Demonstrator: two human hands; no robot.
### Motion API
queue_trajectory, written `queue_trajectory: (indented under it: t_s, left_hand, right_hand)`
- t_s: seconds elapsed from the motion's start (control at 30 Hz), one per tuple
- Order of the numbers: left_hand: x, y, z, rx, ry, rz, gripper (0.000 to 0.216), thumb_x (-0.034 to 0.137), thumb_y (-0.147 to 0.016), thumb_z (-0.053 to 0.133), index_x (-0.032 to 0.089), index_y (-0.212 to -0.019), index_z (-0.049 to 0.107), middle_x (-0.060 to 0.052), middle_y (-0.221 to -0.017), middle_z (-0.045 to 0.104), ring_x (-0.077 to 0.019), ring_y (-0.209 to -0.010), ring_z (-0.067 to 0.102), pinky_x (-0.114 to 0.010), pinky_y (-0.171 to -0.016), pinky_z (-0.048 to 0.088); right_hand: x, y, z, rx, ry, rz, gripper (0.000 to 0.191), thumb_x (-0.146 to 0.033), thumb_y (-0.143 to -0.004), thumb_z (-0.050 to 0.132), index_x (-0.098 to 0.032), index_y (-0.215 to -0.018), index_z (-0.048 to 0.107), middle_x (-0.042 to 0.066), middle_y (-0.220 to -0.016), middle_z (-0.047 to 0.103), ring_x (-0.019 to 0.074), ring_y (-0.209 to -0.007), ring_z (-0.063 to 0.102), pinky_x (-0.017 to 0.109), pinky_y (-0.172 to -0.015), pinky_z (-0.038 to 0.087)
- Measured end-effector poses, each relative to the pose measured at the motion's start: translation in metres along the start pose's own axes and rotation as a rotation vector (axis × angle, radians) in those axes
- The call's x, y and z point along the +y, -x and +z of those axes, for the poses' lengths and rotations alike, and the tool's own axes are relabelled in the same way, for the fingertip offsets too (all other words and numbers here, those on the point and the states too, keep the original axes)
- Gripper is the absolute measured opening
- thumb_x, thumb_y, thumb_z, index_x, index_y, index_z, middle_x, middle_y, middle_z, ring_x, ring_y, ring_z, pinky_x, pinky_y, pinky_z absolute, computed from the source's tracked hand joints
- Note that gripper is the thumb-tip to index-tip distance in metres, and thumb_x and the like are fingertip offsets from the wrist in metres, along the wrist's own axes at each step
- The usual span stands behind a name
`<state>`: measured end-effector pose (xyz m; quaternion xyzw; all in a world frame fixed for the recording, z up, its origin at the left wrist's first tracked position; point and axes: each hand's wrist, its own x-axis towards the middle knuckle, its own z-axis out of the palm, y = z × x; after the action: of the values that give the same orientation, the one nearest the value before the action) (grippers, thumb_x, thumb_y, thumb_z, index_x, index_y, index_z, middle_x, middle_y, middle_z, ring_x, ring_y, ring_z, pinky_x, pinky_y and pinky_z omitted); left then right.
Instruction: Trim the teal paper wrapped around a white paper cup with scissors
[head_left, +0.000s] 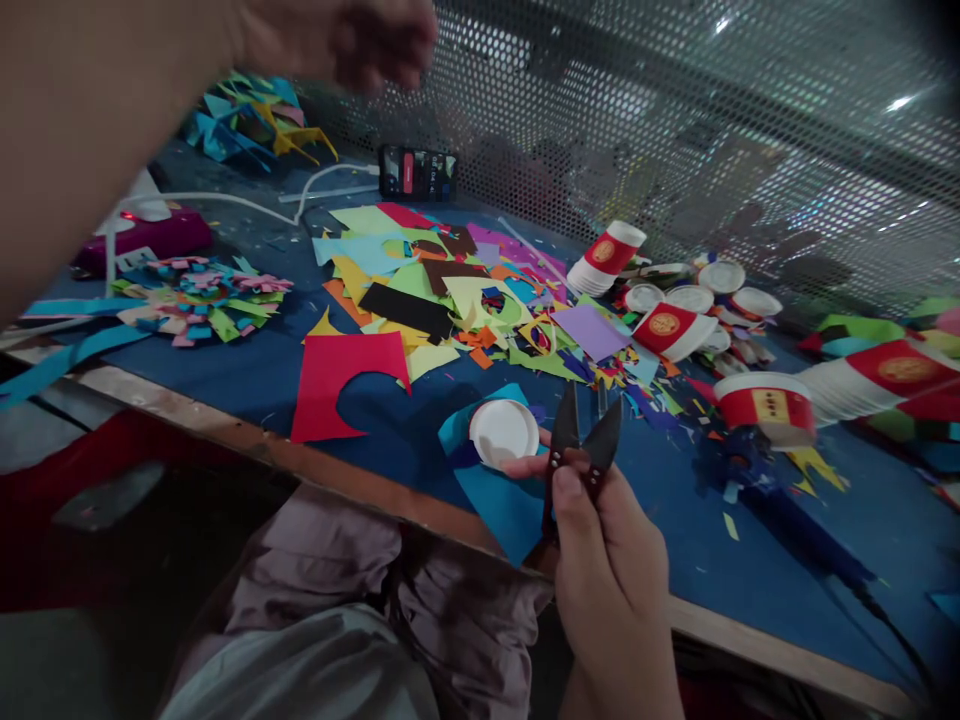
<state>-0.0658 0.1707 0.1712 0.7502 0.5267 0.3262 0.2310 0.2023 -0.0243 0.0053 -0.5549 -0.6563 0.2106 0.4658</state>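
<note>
Two hands show. The right hand point(607, 545) grips a pair of black thread snips point(579, 440) low at the bench edge, thumb pressed on the handle, blades parted and pointing up. Just beside the blade tips lies one white paper disc point(503, 432) on a blue paper piece point(501, 500). The left hand point(352, 40) is raised near the top of the view, blurred, fingers loosely curled around nothing visible. One red sheet point(337, 385) with a curved cut-out lies left of the disc. Beyond it spreads a heap of coloured paper scraps point(450, 290). Three stacks of red-and-white paper cups point(607, 255) lie on their sides to the right, and one cup point(765, 405) stands upside down. The blue bench point(247, 370) carries it all.
</note>
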Motion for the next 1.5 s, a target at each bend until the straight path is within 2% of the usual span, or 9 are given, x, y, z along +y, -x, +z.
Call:
queue_trajectory:
  t_s: [0.1,0.2,0.3,0.47,0.8,1.0,1.2,1.37,1.5]
  left_hand:
    - [0.003,0.03,0.035,-0.014,-0.102,0.102,0.035,0.039,-0.094,0.052,0.009,-0.101,0.069,-0.004,-0.09,0.069,-0.0119,-0.081,0.06,-0.03,-0.082,0.043]
    - [0.0,0.055,0.069,-0.17,-0.238,0.138,0.034,0.049,-0.072,0.075,0.016,-0.068,0.074,0.003,-0.057,0.062,-0.0105,-0.063,0.054,-0.025,-0.069,0.038]
    - [-0.008,0.066,0.09,-0.407,-0.26,0.262,0.019,0.043,-0.07,0.076,0.024,-0.073,0.076,0.006,-0.067,0.07,-0.0103,-0.066,0.061,-0.021,-0.066,0.038]
    - [-0.019,0.07,0.1,-0.584,-0.14,0.211,0.015,0.039,-0.076,0.071,0.03,-0.086,0.078,0.006,-0.08,0.075,-0.0108,-0.068,0.066,-0.019,-0.062,0.043]
    - [-0.013,0.074,0.114,-0.678,-0.201,0.143,0.013,0.035,-0.079,0.069,0.024,-0.082,0.076,0.006,-0.063,0.07,-0.0104,-0.06,0.061,-0.021,-0.062,0.039]
    - [-0.003,0.074,0.111,-0.715,-0.306,0.195,0.014,0.03,-0.081,0.064,0.022,-0.071,0.07,0.006,-0.059,0.065,-0.01,-0.056,0.056,-0.022,-0.057,0.033]
    - [-0.006,0.071,0.099,-0.547,-0.456,0.356,0.021,0.032,-0.086,0.051,0.022,-0.072,0.061,0.001,-0.071,0.062,-0.015,-0.067,0.054,-0.027,-0.062,0.031]
    - [-0.011,0.071,0.082,-0.255,-0.533,0.284,0.027,0.029,-0.091,0.036,0.021,-0.065,0.037,0.003,-0.062,0.042,-0.0124,-0.059,0.037,-0.029,-0.061,0.026]
    - [-0.008,0.073,0.074,-0.138,-0.516,0.209,0.029,0.026,-0.085,0.039,0.019,-0.058,0.031,0.005,-0.051,0.028,-0.0097,-0.054,0.028,-0.03,-0.058,0.021]
  right_hand:
    - [-0.002,0.0,0.0,-0.007,0.009,0.01,0.027,-0.04,-0.101,0.046,-0.03,-0.104,0.071,0.004,-0.098,0.072,0.0263,-0.101,0.063,0.047,-0.094,0.045]
    - [-0.006,0.0,0.0,-0.002,0.005,0.031,0.031,-0.042,-0.101,0.044,-0.027,-0.1,0.072,0.006,-0.095,0.072,0.027,-0.1,0.063,0.048,-0.094,0.044]
    - [-0.007,-0.001,-0.001,-0.007,0.0,0.03,0.031,-0.043,-0.101,0.046,-0.026,-0.098,0.072,0.006,-0.095,0.072,0.0273,-0.101,0.063,0.049,-0.096,0.043]
    - [-0.007,-0.002,-0.001,-0.011,0.006,0.015,0.029,-0.041,-0.1,0.046,-0.028,-0.097,0.072,0.005,-0.094,0.072,0.028,-0.101,0.064,0.05,-0.094,0.043]
    - [-0.01,-0.002,0.0,0.014,0.03,0.011,0.027,-0.038,-0.099,0.047,-0.028,-0.095,0.071,0.005,-0.101,0.072,0.0279,-0.103,0.063,0.048,-0.094,0.043]
    - [-0.011,-0.002,0.001,0.018,0.036,0.0,0.027,-0.037,-0.1,0.046,-0.027,-0.094,0.071,0.004,-0.097,0.073,0.0265,-0.1,0.064,0.048,-0.094,0.042]
    - [-0.014,0.0,0.001,0.044,0.048,0.026,0.023,-0.035,-0.099,0.047,-0.029,-0.098,0.069,0.002,-0.097,0.073,0.0264,-0.101,0.065,0.049,-0.097,0.042]
    - [-0.014,0.001,0.0,0.041,0.038,0.042,0.023,-0.036,-0.099,0.047,-0.03,-0.098,0.069,0.002,-0.099,0.074,0.027,-0.1,0.066,0.051,-0.097,0.043]
    - [-0.013,0.001,0.0,0.036,0.057,0.054,0.025,-0.038,-0.099,0.047,-0.029,-0.095,0.07,0.003,-0.1,0.073,0.0269,-0.1,0.066,0.048,-0.093,0.047]
